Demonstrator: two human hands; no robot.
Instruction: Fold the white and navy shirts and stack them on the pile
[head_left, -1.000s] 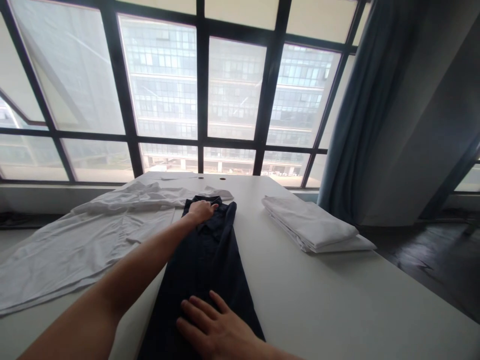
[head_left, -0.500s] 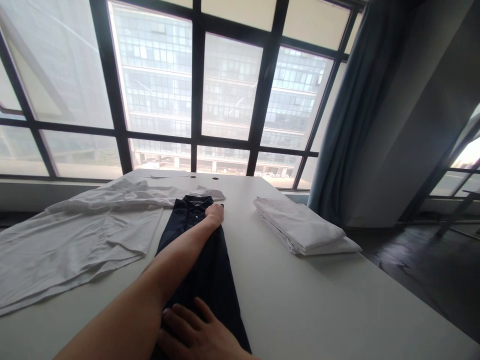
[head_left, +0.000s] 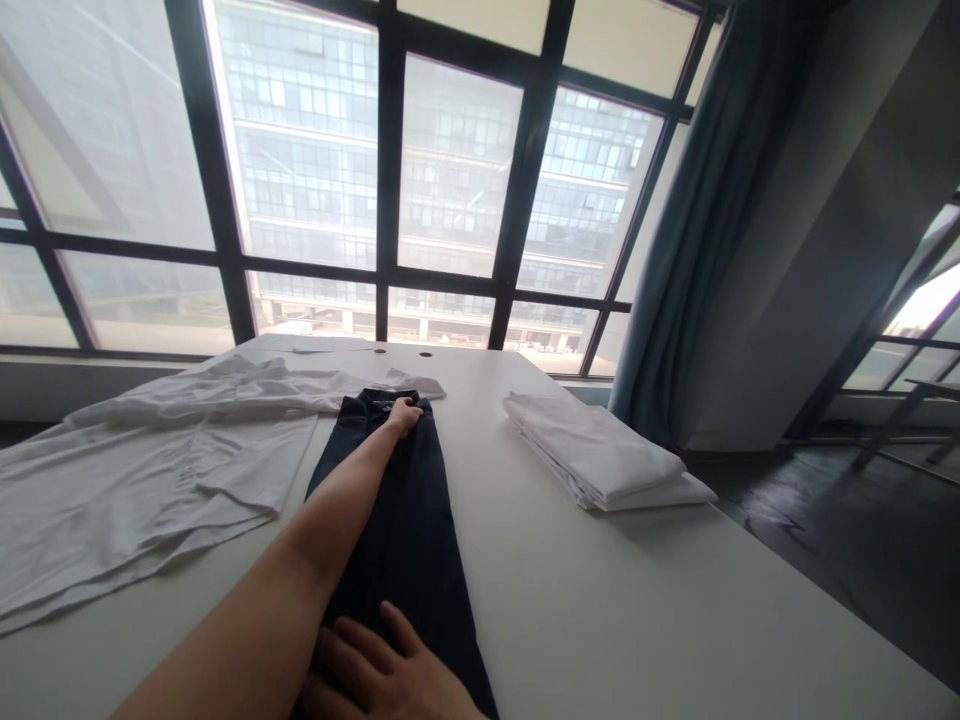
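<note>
A dark navy shirt [head_left: 409,540], folded into a long narrow shape, lies with its collar toward the window. My left hand [head_left: 405,416] reaches across to the collar end, its fingers closed on the fabric just by the collar. At the near end my right hand [head_left: 390,668] rests on the shirt, palm down with fingers spread. My left forearm covers part of the shirt's left side.
A creased white garment [head_left: 172,470] is spread on the left of the white table [head_left: 600,610]. Folded white clothes [head_left: 592,445] lie in a stack on the right. Beyond stand a large window and a blue curtain [head_left: 690,240].
My left hand has moved left from the shirt's right shoulder to the collar. The fabric at that shoulder now lies further in. My right hand has stayed on the near end.
</note>
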